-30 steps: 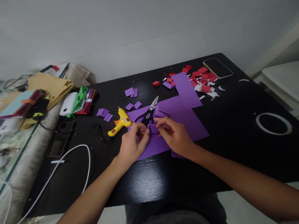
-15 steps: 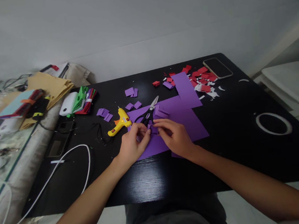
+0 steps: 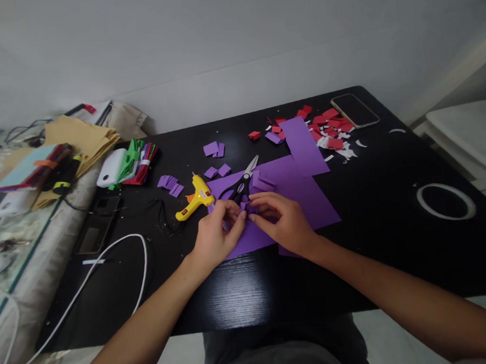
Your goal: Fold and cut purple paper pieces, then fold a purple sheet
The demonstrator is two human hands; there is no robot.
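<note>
Between my two hands is a small folded piece of purple paper (image 3: 249,207), partly hidden by the fingers. My left hand (image 3: 219,231) pinches its left side with thumb and forefinger. From the other side my right hand (image 3: 286,220) grips it between thumb and fingertips. Purple sheets (image 3: 312,204) lie flat beneath both hands. Just beyond the fingers, black-handled scissors (image 3: 243,183) rest partly on the sheets, blades pointing away. A yellow glue gun (image 3: 196,198) lies left of them, close to my left hand.
Small purple pieces (image 3: 170,184) lie beyond the glue gun. Red and white scraps (image 3: 334,133) and a phone (image 3: 355,110) are at the far right. A white tape ring (image 3: 445,202) lies right; a white cable (image 3: 145,262) loops at left. Stacked papers (image 3: 136,165) stand back left.
My right thumb has shifted left toward the folded purple paper, closing on its near side. My left hand has hardly moved, and the things on the table stay put.
</note>
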